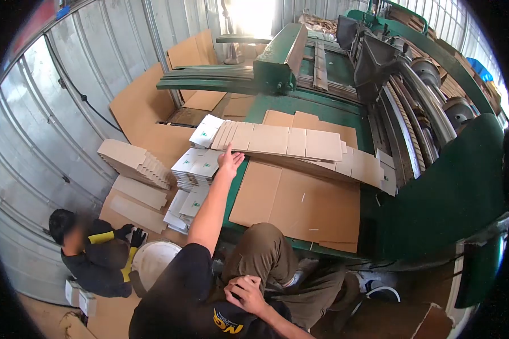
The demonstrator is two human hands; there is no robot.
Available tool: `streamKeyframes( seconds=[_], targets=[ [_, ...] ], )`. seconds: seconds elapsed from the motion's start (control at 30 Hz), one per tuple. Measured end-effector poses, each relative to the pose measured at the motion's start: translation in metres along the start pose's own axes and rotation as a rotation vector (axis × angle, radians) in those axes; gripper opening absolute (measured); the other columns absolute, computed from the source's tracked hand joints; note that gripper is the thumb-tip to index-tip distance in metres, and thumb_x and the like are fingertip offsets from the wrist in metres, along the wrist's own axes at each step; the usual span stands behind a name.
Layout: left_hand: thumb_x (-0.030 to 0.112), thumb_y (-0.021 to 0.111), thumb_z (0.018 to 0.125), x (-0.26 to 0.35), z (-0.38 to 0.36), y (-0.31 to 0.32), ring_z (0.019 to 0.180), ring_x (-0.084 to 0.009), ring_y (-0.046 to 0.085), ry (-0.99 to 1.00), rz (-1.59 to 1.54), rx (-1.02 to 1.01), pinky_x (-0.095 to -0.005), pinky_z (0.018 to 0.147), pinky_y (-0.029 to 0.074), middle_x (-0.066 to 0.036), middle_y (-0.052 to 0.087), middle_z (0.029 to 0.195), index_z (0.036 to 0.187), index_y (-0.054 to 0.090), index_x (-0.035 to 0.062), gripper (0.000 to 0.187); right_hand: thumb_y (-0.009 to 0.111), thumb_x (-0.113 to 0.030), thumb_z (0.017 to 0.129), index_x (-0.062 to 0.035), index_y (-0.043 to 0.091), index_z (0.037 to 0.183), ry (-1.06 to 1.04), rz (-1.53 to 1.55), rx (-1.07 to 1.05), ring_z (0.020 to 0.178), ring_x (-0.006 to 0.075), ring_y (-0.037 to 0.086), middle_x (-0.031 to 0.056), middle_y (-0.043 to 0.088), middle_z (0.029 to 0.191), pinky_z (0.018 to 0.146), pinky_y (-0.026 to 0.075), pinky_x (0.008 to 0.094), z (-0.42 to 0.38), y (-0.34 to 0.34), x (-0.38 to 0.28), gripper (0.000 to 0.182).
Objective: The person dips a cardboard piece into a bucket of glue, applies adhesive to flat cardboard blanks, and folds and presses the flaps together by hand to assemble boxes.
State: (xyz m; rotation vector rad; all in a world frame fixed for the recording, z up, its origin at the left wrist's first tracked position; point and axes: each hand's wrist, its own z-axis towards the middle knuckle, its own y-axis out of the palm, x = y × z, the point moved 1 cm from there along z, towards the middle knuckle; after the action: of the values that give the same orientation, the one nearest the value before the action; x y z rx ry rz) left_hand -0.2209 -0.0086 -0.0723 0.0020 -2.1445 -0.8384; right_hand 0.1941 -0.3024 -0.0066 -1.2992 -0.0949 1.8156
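My left hand (230,161) reaches forward, palm turned up and fingers stretched out, right at the near edge of a long row of overlapping cardboard blanks (268,138). The row slants across the green machine bed, and its right part (362,165) reaches toward the rollers. Below my left hand are stacked white printed cartons (197,163) with small green marks. A large flat cardboard sheet (300,203) lies on the bed in front of my knees. Resting in my lap is my right hand (246,291), its fingers laid loosely apart and holding nothing.
At the left a person (93,251) in black gloves with yellow cuffs handles something low, beside a round white-topped bucket (155,260). Stacked cardboard blanks (133,161) stand by the metal wall. The green machine's rollers (427,101) and guard (452,186) rise on the right.
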Motion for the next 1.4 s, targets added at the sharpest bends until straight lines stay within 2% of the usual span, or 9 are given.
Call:
streamKeyframes(
  seconds=[0.33,0.43,0.57,0.8,0.97,1.13,1.2,1.27,1.4],
  targets=[
    [0.012,0.072,0.096,0.012,-0.042,0.039,0.088,-0.0251,0.071,0.191,0.05,-0.016,-0.0396,0.079,0.067,-0.013,0.066,0.101,0.113,0.058,-0.0023,0.027,0.08,-0.013,0.084,-0.0104,0.072,0.096,0.028,0.02,0.014,0.098,0.0205,0.065,0.0027,0.068,0.104,0.095,0.037,0.0373,0.004,-0.009,-0.008,0.015],
    [0.012,0.072,0.096,0.033,-0.079,0.041,0.089,-0.0244,0.071,0.315,0.051,-0.039,-0.0402,0.078,0.067,-0.012,0.066,0.104,0.113,0.058,-0.002,0.027,0.076,-0.007,0.087,-0.0049,0.073,0.096,0.203,0.593,-0.038,0.09,0.0224,0.071,0.0087,0.074,0.095,0.084,0.052,0.0368,0.025,-0.049,-0.011,0.01],
    [0.014,0.073,0.097,0.061,-0.129,0.025,0.084,-0.0213,0.069,0.462,0.035,-0.161,-0.0391,0.077,0.067,-0.01,0.064,0.102,0.112,0.056,-0.0003,0.026,0.078,-0.008,0.085,-0.0022,0.072,0.096,0.123,0.165,0.14,0.094,0.0248,0.073,0.0105,0.075,0.098,0.086,0.056,0.037,0.099,-0.173,-0.04,0.014],
    [0.015,0.073,0.1,0.072,-0.241,0.007,0.094,-0.0149,0.066,0.543,0.141,-0.372,-0.0375,0.08,0.066,-0.005,0.064,0.102,0.116,0.056,0.0055,0.025,0.073,-0.039,0.093,-0.015,0.033,0.162,-0.223,-0.81,0.163,0.142,0.0476,0.043,0.0258,0.051,0.149,0.123,0.029,0.0518,0.263,-0.266,-0.01,0.083],
    [0.018,0.074,0.1,0.057,-0.26,-0.014,0.096,-0.0133,0.066,0.567,0.175,-0.507,-0.0365,0.08,0.066,-0.004,0.065,0.108,0.126,0.055,0.0067,0.035,0.062,-0.024,0.096,-0.0123,0.044,0.154,0.177,-0.568,-0.286,0.13,0.0453,0.056,0.0262,0.06,0.139,0.11,0.045,0.0502,0.282,-0.255,0.034,0.062],
    [0.016,0.073,0.1,0.028,-0.244,-0.04,0.104,-0.0167,0.068,0.391,0.11,-0.537,-0.0411,0.092,0.065,-0.005,0.066,0.116,0.129,0.054,0.008,0.036,0.064,-0.016,0.097,-0.0099,0.054,0.145,0.092,-0.416,-0.18,0.116,0.0411,0.063,0.0213,0.068,0.119,0.099,0.046,0.0521,0.258,-0.23,0.057,0.049],
    [0.015,0.069,0.102,0.016,-0.238,-0.055,0.103,-0.0176,0.068,0.334,0.242,-0.429,-0.0365,0.094,0.059,-0.008,0.068,0.115,0.126,0.056,0.0058,0.029,0.057,-0.011,0.096,-0.0161,0.055,0.146,-0.001,-0.714,-0.134,0.114,0.0343,0.062,0.0154,0.066,0.117,0.093,0.046,0.0503,0.251,-0.218,0.057,0.05],
    [0.011,0.07,0.099,-0.012,-0.203,-0.095,0.096,-0.0212,0.069,0.731,0.59,-0.254,-0.0358,0.087,0.056,-0.01,0.07,0.114,0.116,0.061,0.0033,0.021,0.057,-0.01,0.095,-0.0183,0.055,0.146,-0.043,-0.805,-0.137,0.113,0.0312,0.061,0.0126,0.065,0.115,0.093,0.044,0.0485,0.247,-0.21,0.072,0.051],
    [0.006,0.071,0.091,-0.023,-0.199,-0.143,0.095,-0.0312,0.067,0.887,0.949,-0.06,-0.0427,0.085,0.052,-0.013,0.069,0.109,0.104,0.064,0.0022,0.015,0.057,-0.007,0.093,-0.0225,0.055,0.147,-0.094,-0.935,-0.116,0.113,0.0267,0.058,0.0075,0.063,0.114,0.095,0.042,0.0464,0.23,-0.188,0.115,0.056]
  ],
)
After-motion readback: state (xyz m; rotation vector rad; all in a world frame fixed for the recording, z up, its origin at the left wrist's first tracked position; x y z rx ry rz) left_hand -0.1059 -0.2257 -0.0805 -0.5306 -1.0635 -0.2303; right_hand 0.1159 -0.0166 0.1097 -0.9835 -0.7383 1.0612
